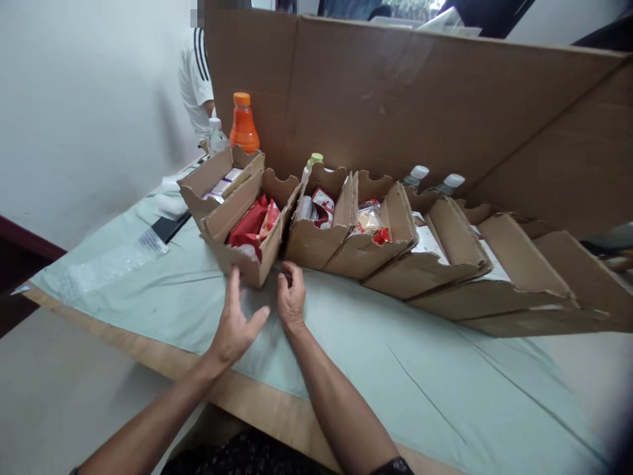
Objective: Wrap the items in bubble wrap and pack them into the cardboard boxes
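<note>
My left hand [239, 323] is open, thumb spread, with its fingertips at the front wall of a cardboard bin [221, 249]. Shiny red packets [252, 224] lie inside this bin, which stands at an angle to its neighbours. Just right of the bin's front corner is my right hand [291, 297], low over the cloth. Its fingers are loosely curled with a gap to the thumb, and nothing shows in them. Beside it stands another cardboard bin [311, 249] holding a red and white pack [323, 206].
More cardboard bins [435, 285] run in a row to the right. An orange bottle [244, 128] and clear bottles stand behind, before a tall cardboard panel [395, 99]. Bubble wrap [113, 264] and a dark flat object [171, 226] lie left on the green cloth [356, 343]. A person [195, 86] is behind.
</note>
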Available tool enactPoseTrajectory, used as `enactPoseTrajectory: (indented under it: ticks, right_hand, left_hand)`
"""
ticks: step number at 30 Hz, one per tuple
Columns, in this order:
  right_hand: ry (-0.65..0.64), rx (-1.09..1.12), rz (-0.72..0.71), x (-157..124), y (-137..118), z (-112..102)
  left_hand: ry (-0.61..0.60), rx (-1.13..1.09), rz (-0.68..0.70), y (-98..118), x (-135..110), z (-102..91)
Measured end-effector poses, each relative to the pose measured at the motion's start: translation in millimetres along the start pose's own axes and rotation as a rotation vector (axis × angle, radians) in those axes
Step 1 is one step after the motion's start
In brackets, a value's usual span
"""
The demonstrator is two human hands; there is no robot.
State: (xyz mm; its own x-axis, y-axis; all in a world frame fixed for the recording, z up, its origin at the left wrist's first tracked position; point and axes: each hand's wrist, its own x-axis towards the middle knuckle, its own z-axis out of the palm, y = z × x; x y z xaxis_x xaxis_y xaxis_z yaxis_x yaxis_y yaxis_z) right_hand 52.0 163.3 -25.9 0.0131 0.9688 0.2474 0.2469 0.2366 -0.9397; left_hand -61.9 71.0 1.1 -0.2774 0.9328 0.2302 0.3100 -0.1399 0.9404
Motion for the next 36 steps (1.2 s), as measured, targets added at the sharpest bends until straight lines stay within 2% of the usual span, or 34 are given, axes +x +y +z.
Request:
enactPoseTrajectory:
  ticks: [4, 6, 7, 9, 11, 13, 16, 18, 20, 24, 29, 31, 33, 36]
  right_hand:
    - [-0.003, 0.049, 0.039, 6.3, 5.1, -4.4]
    - [-0.005, 0.073, 0.049, 6.1, 6.4, -3.7]
    - [-0.006, 0.083, 0.056, 5.6, 7.2, -2.9]
    - [-0.009, 0.102, 0.074, 4.8, 9.1, -0.6]
    - [-0.012, 0.12, 0.09, 4.5, 11.4, 1.9]
    - [-0.013, 0.135, 0.102, 4.7, 13.5, 4.0]
    - [-0.013, 0.148, 0.108, 5.8, 15.6, 5.6]
    - [-0.013, 0.147, 0.106, 6.6, 16.5, 5.9]
    - [-0.013, 0.139, 0.098, 7.3, 17.2, 5.8]
    - [-0.037, 0.114, 0.072, 8.8, 16.6, 5.1]
    - [-0.085, 0.103, 0.047, 10.2, 9.9, 0.8]
    - [-0.105, 0.108, 0.039, 8.1, 5.3, -5.7]
    - [-0.124, 0.111, 0.029, 3.7, 0.0, -16.7]
    - [-0.14, 0.105, 0.012, -3.8, -8.6, -41.0]
  left_hand:
    - [-0.163, -0.127, -0.012, -5.1, 51.0, 24.5]
    - [-0.181, -0.071, 0.004, -6.9, 64.2, 25.4]
    - [-0.147, -0.006, 0.037, -7.2, 68.6, 20.8]
    - [0.001, 0.175, 0.153, -6.1, 77.7, 1.3]
    - [0.188, 0.373, 0.279, -1.5, 93.2, -28.3]
    - [0.318, 0.534, 0.35, 6.6, 117.1, -58.6]
    - [0.356, 0.674, 0.371, 22.4, 157.9, -85.2]
    - [0.328, 0.702, 0.35, 32.4, 178.1, -85.9]
    - [0.316, 0.706, 0.307, 39.9, 188.1, -78.0]
    - [0.383, 0.704, 0.271, 45.4, 178.4, -66.4]
    - [0.393, 0.791, 0.389, 48.2, 132.5, -88.0]
    - [0.35, 0.849, 0.493, 55.3, 111.2, -96.5]
    - [0.256, 0.914, 0.603, 67.7, 90.1, -94.1]
    - [0.11, 1.01, 0.711, 96.6, 56.9, -63.8]
